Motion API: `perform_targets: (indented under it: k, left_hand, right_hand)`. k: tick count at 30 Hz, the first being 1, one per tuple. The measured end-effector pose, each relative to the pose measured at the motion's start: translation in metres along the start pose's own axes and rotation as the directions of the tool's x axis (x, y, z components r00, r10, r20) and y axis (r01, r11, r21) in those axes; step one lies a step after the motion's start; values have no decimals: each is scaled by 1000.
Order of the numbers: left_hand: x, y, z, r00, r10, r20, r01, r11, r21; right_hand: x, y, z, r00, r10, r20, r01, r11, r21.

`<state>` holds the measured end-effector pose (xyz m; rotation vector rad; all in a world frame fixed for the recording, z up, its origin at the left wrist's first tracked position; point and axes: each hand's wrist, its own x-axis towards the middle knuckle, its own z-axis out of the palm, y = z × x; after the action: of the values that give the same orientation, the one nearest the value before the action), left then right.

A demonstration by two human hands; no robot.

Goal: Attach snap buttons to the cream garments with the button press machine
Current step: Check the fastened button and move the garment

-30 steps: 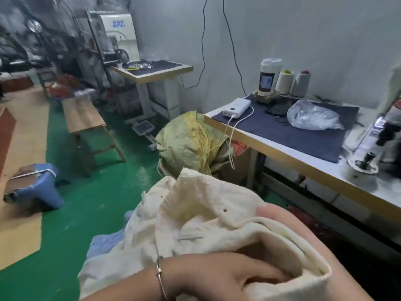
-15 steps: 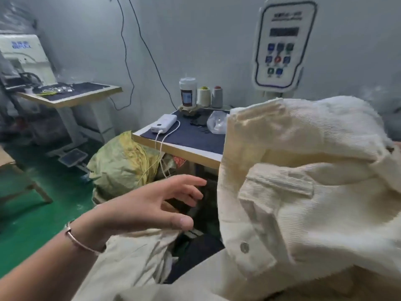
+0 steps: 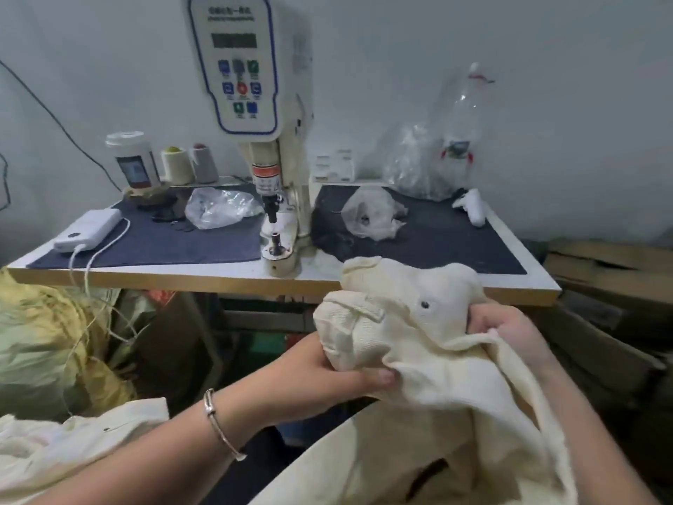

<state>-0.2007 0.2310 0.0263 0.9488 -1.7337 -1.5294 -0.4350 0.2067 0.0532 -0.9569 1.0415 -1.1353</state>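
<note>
Below the worktable (image 3: pixel 255 280) edge, in front of the button press machine (image 3: pixel 271 147), left hand (image 3: pixel 327 373) and right hand (image 3: pixel 510 331) each clutch bunched folds of the cream garment (image 3: pixel 418 322).

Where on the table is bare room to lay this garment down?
Bare mat right of the button press machine, between the crumpled white bag and the front edge. Smaller patch between power bank and press. The back row is crowded.

I am in a garment workshop: beyond my hands a button press machine (image 3: pixel 269 140) stands on a worktable (image 3: pixel 218 277), thread cones (image 3: pixel 177 165) behind it, stuffed sacks (image 3: pixel 43 340) left of my arm.
</note>
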Motion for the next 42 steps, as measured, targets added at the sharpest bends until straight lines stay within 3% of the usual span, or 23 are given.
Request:
perform_targets:
  k: [3, 5, 7, 9, 11, 12, 14, 15, 17, 19, 22, 24, 25, 29, 32, 34, 36, 39, 42]
  left_hand:
    - [-5, -8, -12, 992, -69, 109, 104, 928, -357]
    - [-8, -10, -19, 992, -79, 95, 116, 858, -500]
    - [-7, -13, -25, 992, -125, -31, 101, 907, -409]
    - [-8, -17, -32, 987, -111, -114, 70, 947, -312]
    - [-12, -14, -43, 986, -56, -154, 9, 957, -289]
    - [-14, -11, -49, 986, -31, -164, -20, 954, -300]
    - [-17, -2, -60, 989, -10, -149, -42, 940, -340]
    - [-17, 1, -64, 991, -3, -136, -46, 934, -353]
    - [-18, 6, -69, 995, 14, -100, -49, 933, -356]
    - [-19, 10, -74, 997, 29, -77, -54, 935, -351]
    - [-28, 10, -84, 993, 51, -106, -85, 930, -356]
    - [-38, 7, -95, 988, 37, -152, -89, 932, -351]
    - [-43, 4, -102, 983, 17, -184, -82, 933, -351]
    - [-57, -7, -124, 952, -94, -292, -6, 945, -327]
    - [-59, -12, -134, 900, -211, -381, 91, 947, -309]
    - [-59, -12, -136, 870, -247, -426, 110, 941, -321]
    - [-59, -8, -137, 866, -233, -442, 88, 942, -325]
    - [-61, 3, -136, 910, -146, -387, -6, 931, -365]
    - [-61, 9, -132, 950, -62, -305, -36, 951, -306]
  right_hand:
    - [5, 15, 1, 998, 57, -13, -56, 998, 27]
    - [9, 24, -4, 994, 105, 34, -106, 994, 39]
    - [15, 29, -11, 989, 148, -28, -149, 988, -38]
    - [20, 33, -16, 985, 98, -141, -125, 972, -197]
    - [23, 34, -18, 947, -83, -309, -59, 904, -424]
    - [24, 33, -16, 921, -181, -345, 4, 890, -456]
    - [22, 29, -2, 914, -345, -213, 224, 868, -444]
    - [18, 27, 9, 913, -406, -43, 345, 824, -450]
    - [13, 25, 33, 865, -386, 321, 501, 703, -505]
    - [17, 26, 55, 801, -301, 518, 588, 560, -583]
    - [37, 29, 68, 853, -152, 500, 513, 426, -745]
    - [51, 31, 67, 867, -105, 487, 497, 244, -833]
    - [57, 32, 64, 871, -103, 480, 489, 277, -827]
    - [70, 27, 56, 871, 7, 491, 315, 759, -570]
    - [82, 19, 57, 801, 136, 583, 62, 950, -306]
    - [91, 18, 62, 782, 152, 605, -58, 984, -171]
    - [99, 23, 65, 810, 141, 570, -159, 987, -19]
    - [104, 40, 68, 830, 230, 508, -358, 918, 171]
    - [104, 57, 65, 846, 315, 430, -362, 932, 29]
